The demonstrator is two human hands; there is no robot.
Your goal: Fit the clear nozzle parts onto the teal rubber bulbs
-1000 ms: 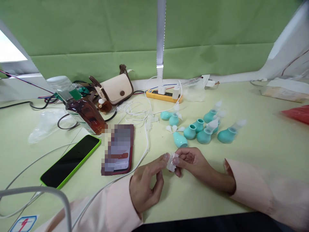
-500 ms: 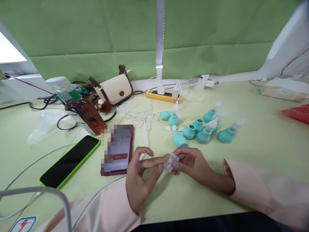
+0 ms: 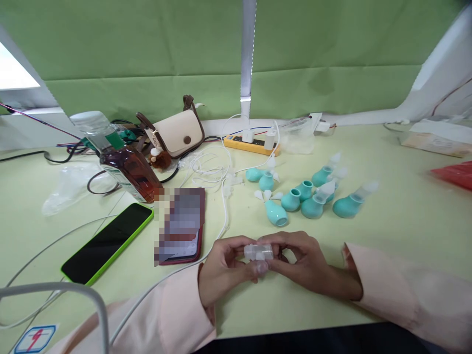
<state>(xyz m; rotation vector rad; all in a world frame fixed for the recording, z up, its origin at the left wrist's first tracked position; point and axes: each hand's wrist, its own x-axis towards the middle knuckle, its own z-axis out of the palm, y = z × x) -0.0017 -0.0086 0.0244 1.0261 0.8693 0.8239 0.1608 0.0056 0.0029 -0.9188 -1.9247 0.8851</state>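
A small clear plastic piece (image 3: 258,251) is held between both hands above the table, near its front edge. My left hand (image 3: 228,265) pinches its left side, thumb below and fingers behind. My right hand (image 3: 302,258) grips the right side between thumb and fingers. Just beyond the hands lies a teal bulb (image 3: 276,213) on its side, with white petal-like pieces (image 3: 267,195) at its narrow end. Open-necked teal bulbs (image 3: 290,200) stand behind my right hand. Farther right, a teal bulb with a translucent tip (image 3: 346,205) leans beside several similar ones.
A green-cased phone (image 3: 106,243) and a red-cased phone (image 3: 184,226) lie left of the hands. Behind them are a bottle of brown liquid (image 3: 129,167), a cream bag (image 3: 179,135), white cables and a yellow power strip (image 3: 254,145). A red packet (image 3: 453,174) sits far right.
My left fingers, earlier partly extended with the index touching the clear piece, have closed round its left side. The piece has turned to lie roughly level, and both hands are slightly lower.
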